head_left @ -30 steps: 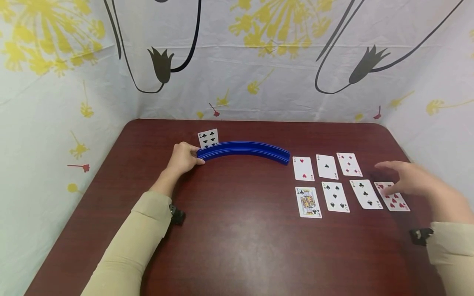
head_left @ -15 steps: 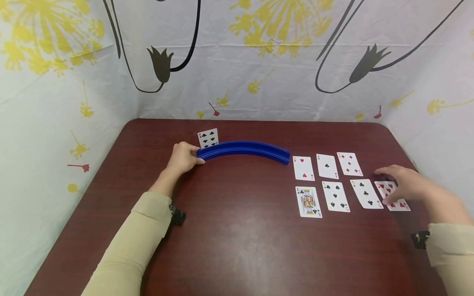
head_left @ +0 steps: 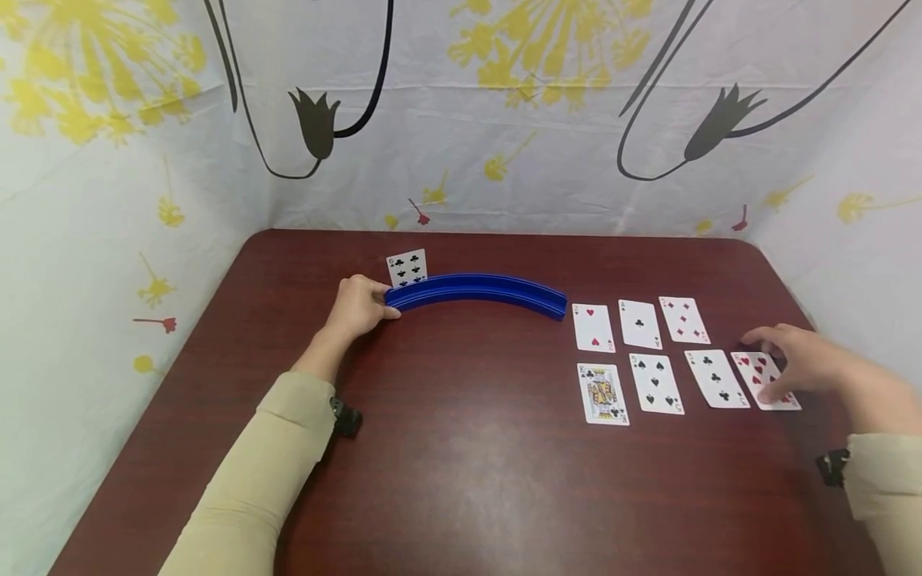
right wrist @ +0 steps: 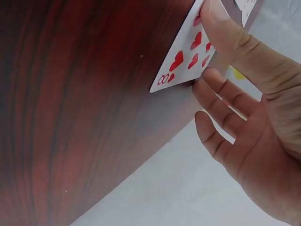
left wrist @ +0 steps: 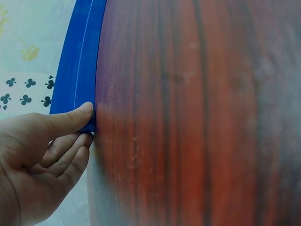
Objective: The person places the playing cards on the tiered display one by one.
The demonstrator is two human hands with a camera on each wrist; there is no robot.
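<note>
From the head camera, the big news was our right hand (head_left: pixel 807 360): it had dropped lower over the white eight of hearts playing card (head_left: pixel 756 366), at the right end of the near row on the glossy reddish-brown wooden table (head_left: pixel 461 448). We read that as the action having settled on that one card, not on its neighbour, the white three of clubs playing card (head_left: pixel 716 378). Compared with a second ago, the thumb sat nearer the card's lower end, and the fingers looked more bent past its far end. Our left hand (head_left: pixel 358 307) hadn't budged from the left end of the curved, blue plastic-looking card holder (head_left: pixel 475 287), and the white six of clubs playing card (head_left: pixel 407 266) was propped up there just as before, lower edge hidden.

Left wrist cam: we had the holder's end clamped, thumb on the side facing us, bent fingers tucked below. Looked like a steadying grip to us.

Right wrist cam: our thumb lay across the eight's face, well apart from the loose fingers, whose tips hung just beside the card's edge, so no pinch we could see. The card looked flat on the table, close to its rim. Couldn't tell how hard the thumb pressed.
</note>
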